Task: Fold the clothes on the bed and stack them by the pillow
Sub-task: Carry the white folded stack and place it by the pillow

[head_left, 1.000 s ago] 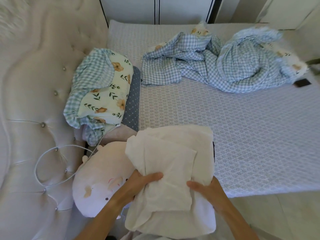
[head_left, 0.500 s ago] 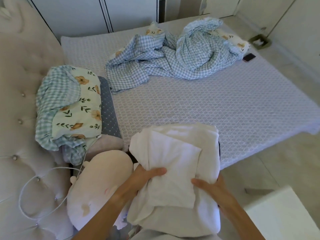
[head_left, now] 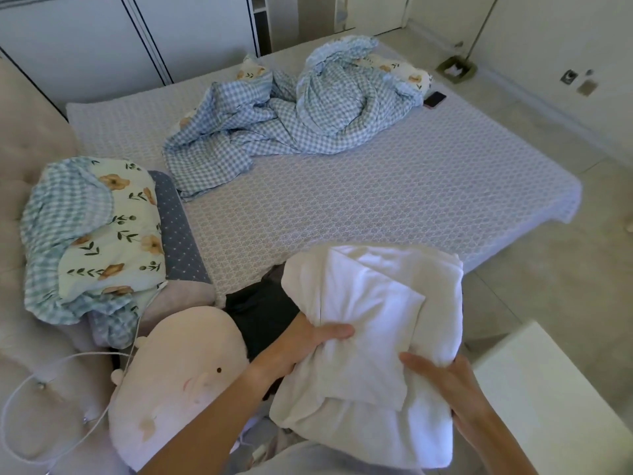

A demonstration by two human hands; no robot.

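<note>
Two hands hold one bundle of folded white clothes [head_left: 373, 341] above the near corner of the bed [head_left: 376, 200]. The left hand [head_left: 308, 341] grips its left edge, thumb lying across the top layer and fingers hidden underneath. The right hand [head_left: 442, 382] supports the right side with fingers tucked under the fabric and thumb on top, so it too holds the cloth.

Under the bundle's left side lies a dark garment [head_left: 260, 317], partly hidden, touching the pink plush toy [head_left: 178, 382]. Past the plush toy sit a grey dotted pillow [head_left: 178, 234] and a floral pillow [head_left: 113, 234] in a checked cover, against the padded headboard [head_left: 30, 142]. A white cable [head_left: 51, 368] loops over the headboard side. Well apart, at the far end of the bed, a crumpled blue checked sheet [head_left: 287, 121] lies unfolded, with a phone [head_left: 434, 99] just beside it.

What could go wrong: the top layer is a loose flap, held only by the left thumb, so it may slide or fall open as the bundle is lowered. The free space by the pillows looks tight, with the plush toy and dark garment crowding it, so a stack set there could lean and topple toward the bed edge.
</note>
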